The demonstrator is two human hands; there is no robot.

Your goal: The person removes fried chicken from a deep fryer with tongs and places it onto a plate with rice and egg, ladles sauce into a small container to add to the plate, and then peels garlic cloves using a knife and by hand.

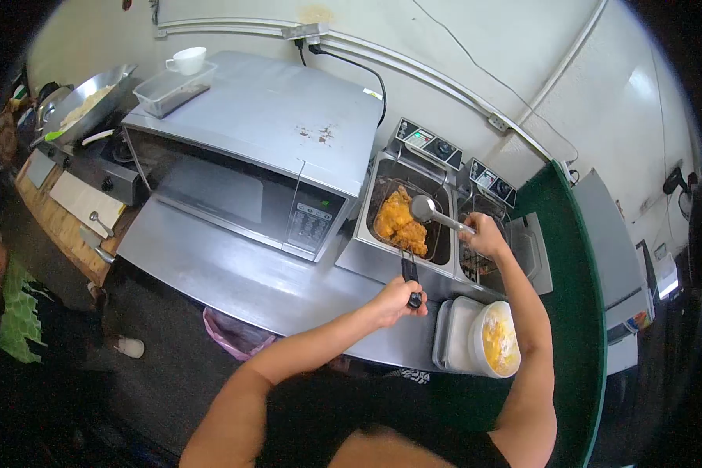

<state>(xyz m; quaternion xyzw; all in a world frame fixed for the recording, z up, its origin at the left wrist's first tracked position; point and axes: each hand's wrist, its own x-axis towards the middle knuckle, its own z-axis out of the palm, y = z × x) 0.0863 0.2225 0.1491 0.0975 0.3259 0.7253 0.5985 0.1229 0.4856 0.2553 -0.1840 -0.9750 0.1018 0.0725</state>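
In the fryer, the basket holds the food, a craggy heap, yellow-orange toward the upper left, browner at the lower right. The left hand's fingers curl closed round the basket's black handle; the right hand's close on the round-headed metal utensil.

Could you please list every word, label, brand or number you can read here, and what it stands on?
No text can be read.
Microwave keypad: markings too small to read.
Left fryer control panel: green-lit display and markings, too small and blurred.
Right fryer control panel: markings too small.
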